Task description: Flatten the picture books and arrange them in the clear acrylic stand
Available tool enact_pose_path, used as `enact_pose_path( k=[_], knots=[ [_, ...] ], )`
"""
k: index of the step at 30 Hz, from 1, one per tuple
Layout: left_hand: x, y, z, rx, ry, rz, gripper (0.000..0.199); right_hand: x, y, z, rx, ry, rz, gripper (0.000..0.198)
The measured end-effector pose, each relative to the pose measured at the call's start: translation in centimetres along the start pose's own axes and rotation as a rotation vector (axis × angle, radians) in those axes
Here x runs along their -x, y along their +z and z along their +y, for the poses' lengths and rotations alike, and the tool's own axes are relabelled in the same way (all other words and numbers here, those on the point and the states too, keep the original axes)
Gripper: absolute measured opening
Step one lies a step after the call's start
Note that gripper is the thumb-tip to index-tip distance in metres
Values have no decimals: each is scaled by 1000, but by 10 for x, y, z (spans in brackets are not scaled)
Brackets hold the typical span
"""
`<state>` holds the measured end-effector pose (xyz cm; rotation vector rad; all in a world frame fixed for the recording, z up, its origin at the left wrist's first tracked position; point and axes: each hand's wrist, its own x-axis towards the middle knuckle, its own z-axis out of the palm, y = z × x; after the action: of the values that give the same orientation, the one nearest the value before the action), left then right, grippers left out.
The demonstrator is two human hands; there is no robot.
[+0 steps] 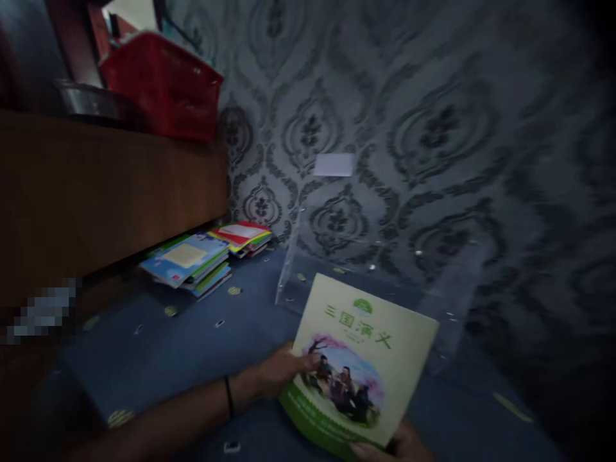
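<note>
A cream and green paperback book (366, 366), with green Chinese characters and a round picture of seated figures on its cover, is held up in front of me. My left hand (283, 369) grips its left edge, thumb on the cover and the other fingers hidden behind it. Down at the lower right corner, my right hand (392, 446) holds the book too, partly cut off by the frame's bottom edge. Just behind the book stands a clear plastic box (289, 273) on the blue patterned tabletop (192, 353).
Two stacks of books, one with a blue cover on top (185, 253) and one with a red and yellow cover (245, 234), lie at the left. Above them, a wooden cabinet (115, 186) bears a red basket (168, 90) and a metal bowl (91, 99). Patterned wallpaper (409, 115) rises behind.
</note>
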<state>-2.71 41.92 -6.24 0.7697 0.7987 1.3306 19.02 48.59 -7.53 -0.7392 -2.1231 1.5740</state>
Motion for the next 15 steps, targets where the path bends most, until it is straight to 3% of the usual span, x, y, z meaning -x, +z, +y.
enact_pose_path(
  k=[6, 10, 15],
  knots=[
    [-27, 23, 15, 23, -15, 28, 82, -6, -39, -23, -168, 1, -19, 55],
    [-51, 36, 28, 28, -37, 60, 81, -12, -73, -45, -225, -103, 85, 54],
    [-65, 56, 42, -15, -8, 22, 80, -20, -97, -71, -324, -195, 319, 54]
  ],
)
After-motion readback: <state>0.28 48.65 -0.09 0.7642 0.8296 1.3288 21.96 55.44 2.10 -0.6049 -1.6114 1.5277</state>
